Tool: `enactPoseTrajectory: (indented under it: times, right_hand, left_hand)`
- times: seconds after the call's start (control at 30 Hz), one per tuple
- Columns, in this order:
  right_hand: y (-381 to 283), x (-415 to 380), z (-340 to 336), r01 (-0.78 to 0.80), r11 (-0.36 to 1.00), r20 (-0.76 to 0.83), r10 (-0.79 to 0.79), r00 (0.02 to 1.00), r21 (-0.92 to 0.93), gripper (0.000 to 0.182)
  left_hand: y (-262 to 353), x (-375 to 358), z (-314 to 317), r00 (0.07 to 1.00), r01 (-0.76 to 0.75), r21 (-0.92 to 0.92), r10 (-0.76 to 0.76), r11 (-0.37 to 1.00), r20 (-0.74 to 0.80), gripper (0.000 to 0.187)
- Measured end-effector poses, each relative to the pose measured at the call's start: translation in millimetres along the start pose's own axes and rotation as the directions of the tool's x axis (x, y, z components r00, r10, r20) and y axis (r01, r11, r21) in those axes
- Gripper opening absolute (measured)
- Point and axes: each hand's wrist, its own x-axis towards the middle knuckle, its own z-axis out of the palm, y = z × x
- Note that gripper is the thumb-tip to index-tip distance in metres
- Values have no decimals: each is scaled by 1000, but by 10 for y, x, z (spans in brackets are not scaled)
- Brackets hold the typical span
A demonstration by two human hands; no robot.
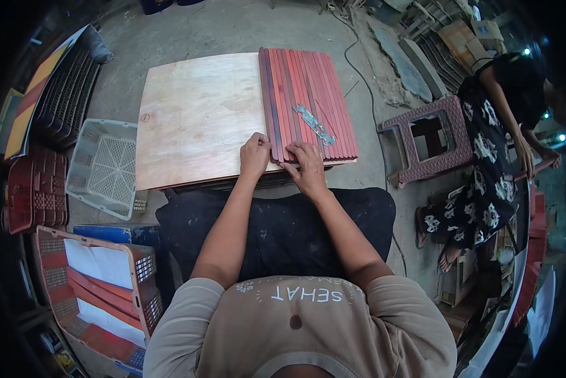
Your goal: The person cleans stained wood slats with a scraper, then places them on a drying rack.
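Reddish wooden strips [286, 94] lie side by side on the right part of a pale plywood board [201, 113]. My left hand [256, 154] is closed at the near left corner of the strips; what its fingers hold, if anything, is hidden. My right hand [306, 165] rests on the near ends of the strips, thumb below the edge and fingers bent over the top, gripping them. A greenish-grey patterned piece [316, 125] lies on the strips, with a thin dark stick beside it.
At the left stand a white crate [106, 165], a red crate [46, 189] and a tilted crate [135, 264] holding red strips. A stool [399, 135] stands at the right, near a seated person [485, 138] handling a red strip. A cable crosses the floor.
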Motion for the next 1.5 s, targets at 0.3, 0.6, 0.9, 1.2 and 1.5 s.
enactPoseTrajectory:
  times: [0.3,0.6,0.9,1.2,1.5]
  right_hand:
    - [21,-25,13,-8,1000,-24,9,1000,14,38]
    - [32,-20,14,1,1000,-41,0,999,28,38]
    - [83,10,-51,4,995,49,-8,999,96,36]
    - [154,-1,-30,34,995,63,-41,997,98,34]
    - [-76,442,74,-21,981,-122,45,992,191,21]
  left_hand:
    - [152,-93,-77,995,72,-132,-61,989,82,13]
    - [41,-81,-16,999,-2,-71,5,997,42,12]
    - [22,-101,-6,999,-21,-33,22,999,30,14]
    - [141,-319,15,917,-393,322,392,861,70,60]
    - [187,-331,-5,926,-376,493,298,785,232,91]
